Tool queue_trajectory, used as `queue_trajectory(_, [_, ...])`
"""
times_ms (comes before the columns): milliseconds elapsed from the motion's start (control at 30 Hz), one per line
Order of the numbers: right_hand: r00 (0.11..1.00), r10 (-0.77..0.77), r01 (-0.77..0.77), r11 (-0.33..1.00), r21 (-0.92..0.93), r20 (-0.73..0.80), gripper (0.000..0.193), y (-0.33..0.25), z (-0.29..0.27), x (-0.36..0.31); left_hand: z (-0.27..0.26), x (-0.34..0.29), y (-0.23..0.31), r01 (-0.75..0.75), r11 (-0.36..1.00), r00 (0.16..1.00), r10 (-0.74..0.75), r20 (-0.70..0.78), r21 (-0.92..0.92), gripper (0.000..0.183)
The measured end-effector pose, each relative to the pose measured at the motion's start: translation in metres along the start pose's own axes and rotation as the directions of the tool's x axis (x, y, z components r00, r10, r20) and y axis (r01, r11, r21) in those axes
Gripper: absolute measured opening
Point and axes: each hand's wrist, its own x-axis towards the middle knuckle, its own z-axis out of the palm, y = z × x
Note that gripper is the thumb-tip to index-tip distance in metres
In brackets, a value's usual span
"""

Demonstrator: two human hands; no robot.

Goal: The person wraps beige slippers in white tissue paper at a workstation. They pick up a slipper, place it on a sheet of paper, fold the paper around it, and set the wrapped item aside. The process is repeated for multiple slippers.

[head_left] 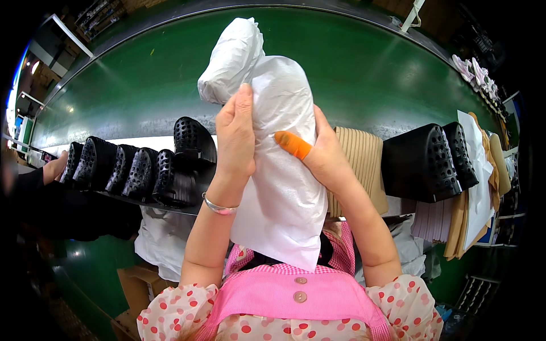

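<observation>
Between my hands is a long bundle in white tissue paper (284, 108), its rounded end pointing away from me and the loose paper hanging toward my apron. What the paper covers is hidden. My left hand (236, 131) is closed along the bundle's left side, thumb up. Gripping the right side, my right hand (324, 156) presses its thumb, in an orange finger cover (293, 145), onto the paper. Just beyond my left hand, a second white paper-wrapped bundle (233, 59) touches the first one's upper left.
Several black perforated shoes (139, 173) stand in a row at left, one shoe (193, 142) set higher. To the right are a stack of tan sheets (361, 165), black shoes (421, 162) and upright papers (478, 187). A green work surface (352, 74) stretches beyond; another person's hand (55, 167) shows far left.
</observation>
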Motion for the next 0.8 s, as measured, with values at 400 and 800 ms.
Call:
queue_trajectory(400, [0.981,0.071,-0.074,0.997,-0.008,-0.179,0.082,-0.007,-0.039,0.014,-0.029,-0.025,0.003,0.028,0.859,0.974,-0.139,0.18,0.511,0.021])
queue_trajectory(800, [0.98,0.051,-0.046,0.998,0.03,-0.194,0.082,-0.02,-0.024,0.012,-0.038,-0.012,-0.018,-0.129,0.902,0.978,0.045,0.205,0.412,0.013])
